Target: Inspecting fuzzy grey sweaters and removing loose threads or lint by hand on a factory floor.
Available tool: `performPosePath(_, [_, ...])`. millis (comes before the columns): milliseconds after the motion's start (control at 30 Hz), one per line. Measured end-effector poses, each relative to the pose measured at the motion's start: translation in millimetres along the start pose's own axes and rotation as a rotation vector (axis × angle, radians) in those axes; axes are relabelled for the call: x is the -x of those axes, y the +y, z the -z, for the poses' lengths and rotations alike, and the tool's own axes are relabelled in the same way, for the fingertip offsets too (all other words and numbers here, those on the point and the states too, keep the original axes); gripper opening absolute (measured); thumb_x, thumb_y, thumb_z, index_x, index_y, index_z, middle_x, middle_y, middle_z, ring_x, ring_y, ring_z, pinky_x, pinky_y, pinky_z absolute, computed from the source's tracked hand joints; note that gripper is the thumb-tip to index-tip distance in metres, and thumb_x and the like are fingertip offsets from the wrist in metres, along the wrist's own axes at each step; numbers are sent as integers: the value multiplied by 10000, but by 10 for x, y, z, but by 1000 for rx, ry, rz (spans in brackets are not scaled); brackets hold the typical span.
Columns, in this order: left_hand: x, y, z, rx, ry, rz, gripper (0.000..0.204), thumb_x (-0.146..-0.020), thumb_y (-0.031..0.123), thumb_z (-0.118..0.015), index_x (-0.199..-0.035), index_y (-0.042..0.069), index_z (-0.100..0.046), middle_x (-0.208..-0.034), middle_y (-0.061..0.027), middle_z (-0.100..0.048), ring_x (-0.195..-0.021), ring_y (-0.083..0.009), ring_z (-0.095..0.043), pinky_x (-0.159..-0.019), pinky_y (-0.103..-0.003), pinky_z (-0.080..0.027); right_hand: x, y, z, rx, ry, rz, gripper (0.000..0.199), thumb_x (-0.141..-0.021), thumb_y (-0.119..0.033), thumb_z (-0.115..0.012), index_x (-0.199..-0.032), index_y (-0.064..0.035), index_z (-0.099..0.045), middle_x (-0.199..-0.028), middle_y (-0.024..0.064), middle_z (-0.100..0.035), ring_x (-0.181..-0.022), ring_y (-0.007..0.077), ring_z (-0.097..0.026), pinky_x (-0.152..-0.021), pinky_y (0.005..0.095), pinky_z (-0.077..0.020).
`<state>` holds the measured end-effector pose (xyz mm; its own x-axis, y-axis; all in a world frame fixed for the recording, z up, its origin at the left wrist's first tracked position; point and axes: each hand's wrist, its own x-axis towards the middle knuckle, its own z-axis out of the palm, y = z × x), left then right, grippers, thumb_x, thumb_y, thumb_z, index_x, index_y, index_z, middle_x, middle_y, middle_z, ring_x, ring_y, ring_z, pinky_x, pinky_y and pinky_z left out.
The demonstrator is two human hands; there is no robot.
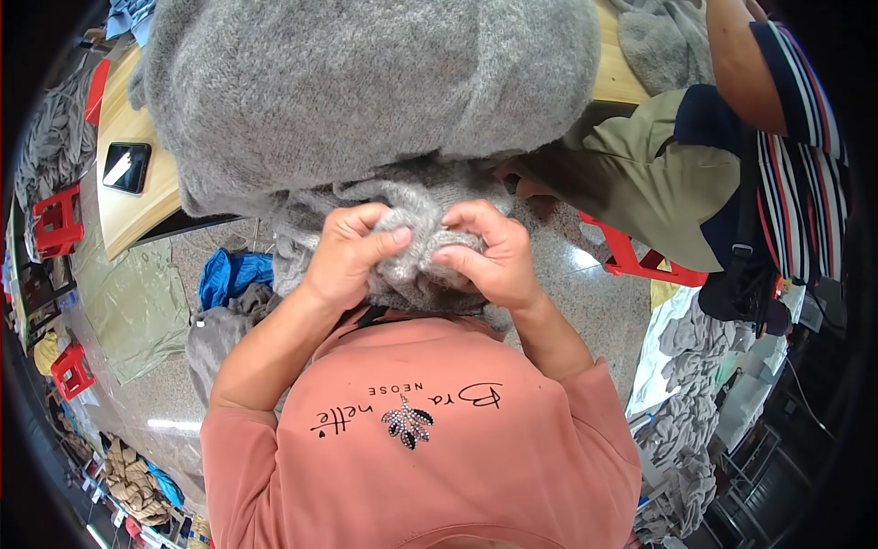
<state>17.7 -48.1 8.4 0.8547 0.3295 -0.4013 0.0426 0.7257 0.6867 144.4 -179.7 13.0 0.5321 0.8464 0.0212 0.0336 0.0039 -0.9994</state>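
A big grey knitted garment [366, 82] drapes over the table and hangs off its near edge toward my lap. My left hand [352, 252] pinches a bunched fold of this knit between thumb and fingers. Close beside it, my right hand [492, 252] grips another part of the same gathered fold, thumb and forefinger curled on it. The fuzzy fabric is crumpled between the two hands, just in front of my chest. My other fingers are partly hidden behind the knit.
A black phone [126, 168] lies on the wooden table [114, 220] at left. Another person [677, 165] sits close on the right, by a red stool [631, 252]. Blue cloth [233, 274] lies below the table; grey knit piles [690, 366] are at right.
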Motion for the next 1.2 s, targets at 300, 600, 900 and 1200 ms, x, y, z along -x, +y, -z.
performPosePath(300, [-11,-34,-93,-66,24,45,128,-752,2,-581,-873,-24,-614,-776,-28,-609,-669,-76,-534,-611,-208,-420,94,-26,-82,549,-84,679,265,-577,53,-600,-836,5,-570,-747,112,-571,-578,237,-569,-476,302,-448])
performPosePath(600, [41,-47,-15,-31,24,-39,145,-760,19,-581,-890,-36,-616,-812,-36,-614,-712,-84,-541,-648,-217,-424,85,65,-119,711,3,771,289,-588,38,-593,-873,41,-542,-751,141,-549,-557,233,-549,-475,305,-461])
performPosePath(900, [62,-105,32,-56,-55,-30,148,-772,-2,-571,-908,-40,-616,-823,-32,-612,-716,-73,-536,-629,-211,-423,94,107,-189,697,11,842,290,-585,15,-590,-868,41,-533,-773,152,-542,-551,237,-543,-461,309,-451])
performPosePath(1200, [147,-106,73,-308,3,-213,106,-765,-11,-611,-867,-16,-639,-771,-18,-613,-690,-54,-520,-591,-201,-426,7,6,-226,474,-19,545,208,-580,73,-592,-772,1,-552,-859,116,-547,-608,228,-569,-504,306,-463])
